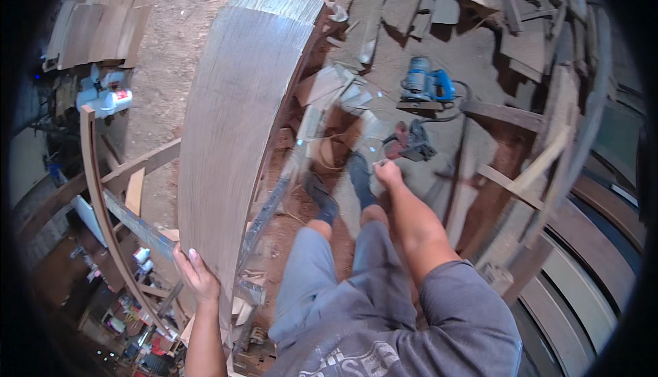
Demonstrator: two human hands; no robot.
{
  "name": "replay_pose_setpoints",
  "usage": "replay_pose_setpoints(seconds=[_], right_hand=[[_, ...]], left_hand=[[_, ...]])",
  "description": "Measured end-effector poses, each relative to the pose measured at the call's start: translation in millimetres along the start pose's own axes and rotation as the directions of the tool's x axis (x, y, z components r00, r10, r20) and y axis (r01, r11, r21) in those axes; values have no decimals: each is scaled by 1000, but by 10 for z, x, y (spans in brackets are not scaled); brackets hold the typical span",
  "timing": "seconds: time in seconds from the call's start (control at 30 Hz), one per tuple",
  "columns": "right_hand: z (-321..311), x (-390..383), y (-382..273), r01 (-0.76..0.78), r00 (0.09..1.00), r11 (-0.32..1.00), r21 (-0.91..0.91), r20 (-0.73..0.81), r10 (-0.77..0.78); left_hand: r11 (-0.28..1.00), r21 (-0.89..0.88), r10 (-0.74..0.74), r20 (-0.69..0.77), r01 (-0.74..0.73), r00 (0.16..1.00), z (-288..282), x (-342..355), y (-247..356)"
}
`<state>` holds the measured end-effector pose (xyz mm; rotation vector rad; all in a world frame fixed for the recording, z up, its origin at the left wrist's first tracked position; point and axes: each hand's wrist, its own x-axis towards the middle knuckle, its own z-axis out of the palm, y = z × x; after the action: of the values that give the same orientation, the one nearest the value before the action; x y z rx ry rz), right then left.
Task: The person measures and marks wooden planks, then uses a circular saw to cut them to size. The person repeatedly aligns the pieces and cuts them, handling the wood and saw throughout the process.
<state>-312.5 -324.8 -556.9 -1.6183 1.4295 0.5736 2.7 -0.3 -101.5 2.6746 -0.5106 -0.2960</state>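
A long, wide wooden board (240, 96) lies before me on the left, broad at its far end and narrowing toward me. A pale, rough band crosses that far end. My left hand (199, 277) grips the board's near left edge, its thumb on the top face. Away from the board, my right hand (388, 173) hangs in front of my right leg with its fingers curled closed. Whatever it may hold is hidden. Just beyond that hand, a dark and red power tool (409, 142) rests on the ground. Farther off stands a blue corded power tool (426, 82).
Worn wooden rails (264, 216) run under and beside the board. Scrap wood (404, 7) is heaped at the far right, with offcuts (332, 86) near my feet. Stacked planks (103, 31) and white containers (106, 99) are at the left. Long boards (582, 253) lean at the right.
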Motion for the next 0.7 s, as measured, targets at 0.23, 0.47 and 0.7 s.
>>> replay_pose_setpoints(seconds=[0.23, 0.47, 0.7], right_hand=[[59, 1665, 267, 175, 893, 911, -375, -328, -307], [55, 2560, 919, -4, 963, 968, -251, -263, -64], [-168, 1280, 1761, -74, 969, 996, -56, -241, 59]], left_hand=[[999, 30, -36, 33, 35, 999, -68, 203, -144], [993, -65, -92, 77, 98, 993, -19, 157, 40], [999, -4, 51, -21, -52, 998, -60, -21, -104]])
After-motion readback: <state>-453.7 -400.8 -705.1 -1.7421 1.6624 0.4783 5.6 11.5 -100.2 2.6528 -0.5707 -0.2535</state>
